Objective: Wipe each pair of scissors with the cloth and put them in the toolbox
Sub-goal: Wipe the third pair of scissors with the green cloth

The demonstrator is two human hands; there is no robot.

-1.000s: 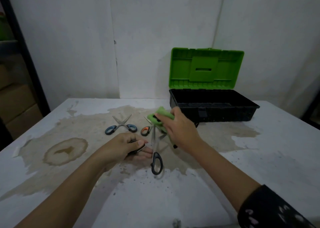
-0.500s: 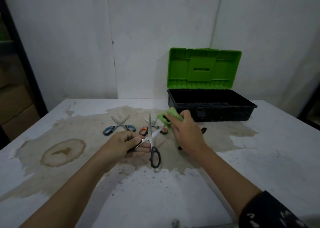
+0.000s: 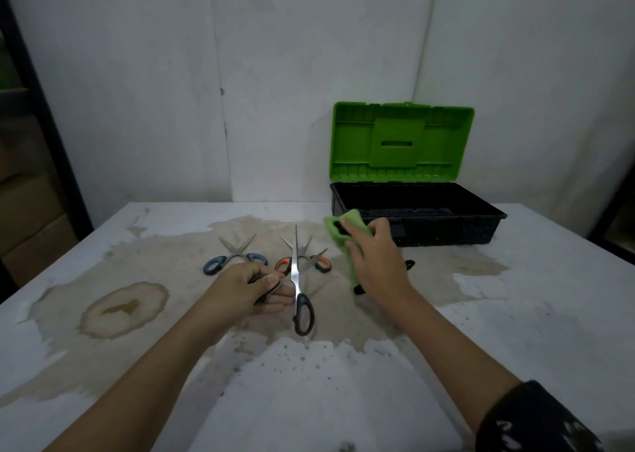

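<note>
**Black-handled scissors held open in the left hand, cloth in the right**

The black-handled scissors [image 3: 294, 262] are held above the table, spread wide open. One long blade points away from the person, and the free handle loop hangs toward them. The left hand [image 3: 247, 285] has its fingers curled round the other handle, with the thumb on top.

Just right of the raised blade, and apart from it, the right hand [image 3: 376, 262] grips a green cloth [image 3: 335, 237], fingers bent over the bunched fabric. Small dark shapes show at the hand's edges and in the cloth's fold; what they are cannot be told.

Two more pairs lie flat on the table beyond the left hand, both partly open with their tips pointing away. The blue-handled scissors [image 3: 237, 253] lie to the left. The orange-handled scissors [image 3: 307, 257] lie beside them, partly crossed by the raised blade.

The toolbox [image 3: 446, 235] stands at the far right of the table against the wall. It has a black base, and its green lid [image 3: 398, 142] stands upright and open. The right hand is close in front of its left end.

The white table [image 3: 515, 314] carries a wide brown stain [image 3: 171, 262] under the scissors, with a darker ringed patch [image 3: 123, 309] to the left.
</note>
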